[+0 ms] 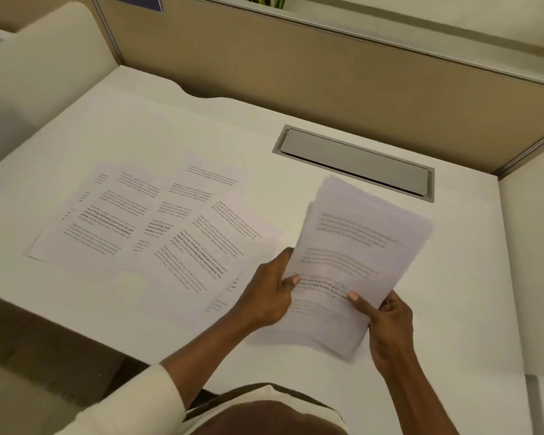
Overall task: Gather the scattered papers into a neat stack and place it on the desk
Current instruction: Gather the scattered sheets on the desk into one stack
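Note:
I hold a bundle of printed white papers [355, 255] above the right half of the white desk [170, 120]. My left hand [270, 293] grips its left edge with the thumb on top. My right hand [387, 321] grips its lower right edge, thumb also on top. The bundle is blurred and its sheets are slightly fanned. Several more printed sheets [145, 227] lie overlapping and spread out on the desk, left of my hands. One small sheet corner [225, 296] shows just beside my left wrist.
A grey cable-tray lid [354, 163] is set into the desk behind the held papers. A tan partition [296, 73] closes the back, with plant leaves [264, 0] above it. A cream chair back [41, 67] stands at the left. The desk's front edge runs diagonally at lower left.

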{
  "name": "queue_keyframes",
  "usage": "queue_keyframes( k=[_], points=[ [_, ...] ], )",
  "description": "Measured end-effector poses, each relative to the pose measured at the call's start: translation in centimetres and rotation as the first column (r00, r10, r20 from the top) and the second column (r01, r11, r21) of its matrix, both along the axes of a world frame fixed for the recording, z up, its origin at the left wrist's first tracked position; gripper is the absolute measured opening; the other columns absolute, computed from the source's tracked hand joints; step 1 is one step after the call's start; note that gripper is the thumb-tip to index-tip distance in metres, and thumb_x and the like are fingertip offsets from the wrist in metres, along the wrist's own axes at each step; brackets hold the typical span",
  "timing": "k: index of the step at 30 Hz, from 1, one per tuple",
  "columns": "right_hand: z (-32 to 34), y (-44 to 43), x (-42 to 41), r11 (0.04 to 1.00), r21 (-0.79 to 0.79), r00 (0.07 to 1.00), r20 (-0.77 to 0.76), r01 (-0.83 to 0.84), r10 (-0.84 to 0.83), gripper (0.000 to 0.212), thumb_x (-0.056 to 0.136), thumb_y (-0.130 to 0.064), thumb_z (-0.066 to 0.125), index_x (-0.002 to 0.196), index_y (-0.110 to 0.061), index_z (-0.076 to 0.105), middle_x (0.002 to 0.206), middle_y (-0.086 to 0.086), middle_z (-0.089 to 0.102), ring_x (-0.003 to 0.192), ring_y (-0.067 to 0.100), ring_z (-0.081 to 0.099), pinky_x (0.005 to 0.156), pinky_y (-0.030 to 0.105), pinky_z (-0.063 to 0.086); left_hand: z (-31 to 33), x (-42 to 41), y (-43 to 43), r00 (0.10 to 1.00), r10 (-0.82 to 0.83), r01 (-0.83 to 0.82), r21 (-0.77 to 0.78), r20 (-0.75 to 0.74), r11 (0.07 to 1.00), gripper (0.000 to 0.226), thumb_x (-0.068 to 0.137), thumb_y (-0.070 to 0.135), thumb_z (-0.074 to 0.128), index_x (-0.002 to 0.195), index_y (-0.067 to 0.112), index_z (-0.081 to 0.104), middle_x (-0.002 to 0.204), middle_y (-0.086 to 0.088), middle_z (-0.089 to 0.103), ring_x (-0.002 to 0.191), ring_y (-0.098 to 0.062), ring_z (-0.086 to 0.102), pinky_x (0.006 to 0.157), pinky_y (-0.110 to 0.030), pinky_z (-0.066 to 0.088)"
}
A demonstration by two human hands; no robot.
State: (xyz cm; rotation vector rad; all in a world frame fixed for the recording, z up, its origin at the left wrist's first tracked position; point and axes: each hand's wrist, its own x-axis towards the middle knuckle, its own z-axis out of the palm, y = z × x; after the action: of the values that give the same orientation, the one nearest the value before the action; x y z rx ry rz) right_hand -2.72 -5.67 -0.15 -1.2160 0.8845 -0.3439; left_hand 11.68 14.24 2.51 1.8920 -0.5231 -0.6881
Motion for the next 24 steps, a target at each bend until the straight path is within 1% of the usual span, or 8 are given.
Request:
queue_keyframes(
  k=[3,6,9,13,17,19,22,24],
  points=[
    [1.8,-0.4,0.7,0.993,-0.084,0.986,0.15,0.084,-0.071,0.039,0.063,-0.014,0.097,0.098,-0.028,0.089,0.108,-0.003,0.087,0.103,0.019,0.082,0.082,0.02,0.064,1.6,0.2,-1.3,0.992,0.065,-0.057,-0.077,0.105,0.995,0.045,0.109,0.013,0.056,0.15,0.033,0.053,0.136,0.017,0.071,0.12,0.0,0.068,0.098,-0.009,0.057],
    [3.0,-0.3,1.4,0.976,-0.202,0.965,0.262,0.085,-0.03,0.062,0.075,0.014,0.088,0.118,-0.031,0.081,0.117,-0.008,0.082,0.113,0.014,0.078,0.092,0.027,0.065,2.5,0.5,-1.7,0.979,0.162,-0.142,-0.155,0.125,0.978,0.053,0.103,0.007,0.058,0.129,0.053,0.058,0.112,0.043,0.066,0.113,0.014,0.064,0.079,-0.002,0.055],
    [3.2,0.8,1.8,0.966,-0.253,0.975,0.221,0.059,-0.001,0.069,0.078,0.015,0.087,0.115,-0.042,0.078,0.114,-0.012,0.081,0.109,0.008,0.077,0.087,0.024,0.066,1.6,0.6,-1.7,0.971,0.218,-0.202,-0.155,0.097,0.967,0.057,0.1,0.003,0.068,0.131,0.049,0.055,0.107,0.049,0.063,0.11,0.022,0.06,0.07,0.001,0.051],
    [2.5,2.1,1.8,0.963,-0.269,0.994,0.104,-0.007,0.036,0.058,0.078,0.004,0.092,0.097,-0.05,0.082,0.103,-0.019,0.083,0.095,-0.001,0.078,0.073,0.016,0.064,-0.1,0.4,-1.2,0.954,0.298,-0.298,-0.09,-0.024,0.95,0.056,0.096,0.012,0.08,0.14,0.037,0.055,0.112,0.029,0.067,0.107,0.0,0.067,0.066,0.003,0.049],
    [2.1,3.1,2.0,0.96,-0.276,0.997,0.059,0.054,-0.04,0.052,0.084,-0.004,0.091,0.095,-0.054,0.081,0.099,-0.022,0.083,0.09,-0.003,0.078,0.077,0.03,0.062,-0.7,0.7,-0.5,0.956,0.285,-0.288,-0.052,-0.065,0.956,0.045,0.104,0.014,0.071,0.145,0.027,0.058,0.128,0.01,0.072,0.115,-0.014,0.068,0.074,0.0,0.053],
    [1.9,3.9,2.6,0.952,-0.301,0.998,0.02,0.061,-0.057,0.044,0.086,-0.01,0.091,0.094,-0.052,0.082,0.098,-0.023,0.083,0.09,-0.002,0.079,0.08,0.034,0.062,-0.5,1.2,0.0,0.962,0.27,-0.272,-0.037,-0.037,0.962,0.037,0.107,0.015,0.067,0.143,0.02,0.06,0.129,0.006,0.073,0.116,-0.016,0.069,0.082,-0.009,0.057],
    [1.9,5.6,4.0,0.957,-0.284,0.996,-0.031,0.067,-0.079,0.026,0.087,-0.017,0.092,0.099,-0.038,0.081,0.102,-0.022,0.084,0.092,0.005,0.082,0.084,0.037,0.065,0.2,3.1,1.7,0.967,0.254,-0.254,0.017,0.007,0.967,0.03,0.107,0.019,0.067,0.136,0.012,0.064,0.128,-0.004,0.077,0.112,-0.024,0.075,0.09,-0.033,0.067],
    [1.9,7.1,5.6,0.962,-0.271,0.994,-0.081,0.043,-0.067,0.026,0.085,-0.02,0.093,0.103,-0.034,0.079,0.103,-0.021,0.085,0.091,0.008,0.083,0.08,0.036,0.067,0.6,4.9,3.2,0.965,0.262,-0.264,0.106,0.034,0.959,0.03,0.105,0.022,0.07,0.133,0.011,0.065,0.128,-0.005,0.077,0.111,-0.025,0.076,0.092,-0.037,0.066]
  ],
)
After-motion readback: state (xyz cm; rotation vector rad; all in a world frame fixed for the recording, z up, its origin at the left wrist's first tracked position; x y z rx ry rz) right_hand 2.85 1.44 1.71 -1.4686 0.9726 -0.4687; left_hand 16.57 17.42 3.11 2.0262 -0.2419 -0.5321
